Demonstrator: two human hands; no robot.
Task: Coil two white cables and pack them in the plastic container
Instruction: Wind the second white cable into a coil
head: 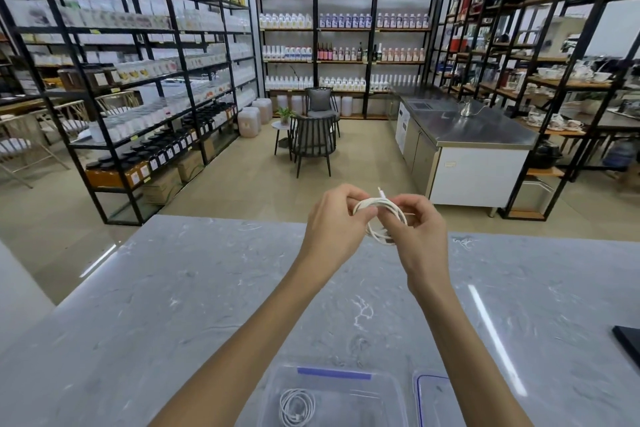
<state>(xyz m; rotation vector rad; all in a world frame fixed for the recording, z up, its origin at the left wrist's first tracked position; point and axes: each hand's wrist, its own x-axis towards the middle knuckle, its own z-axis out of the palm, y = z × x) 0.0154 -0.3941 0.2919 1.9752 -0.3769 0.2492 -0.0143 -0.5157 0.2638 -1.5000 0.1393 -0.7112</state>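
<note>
A coiled white cable (379, 218) hangs between both raised hands above the grey marble table (173, 288). My left hand (334, 218) pinches the coil's left side. My right hand (420, 229) grips its right side, fingers curled round the loops, and one plug end sticks up above the coil. Near the table's front edge stands a clear plastic container (381, 388) with a blue strip on its rim. A second white cable (297, 406) lies coiled inside it, at its left.
The container's clear lid (433, 399) with a blue rim lies flat just right of the container. A black flat object (628, 340) sits at the table's right edge. Beyond the table are shelving racks, chairs and a steel counter (467, 128).
</note>
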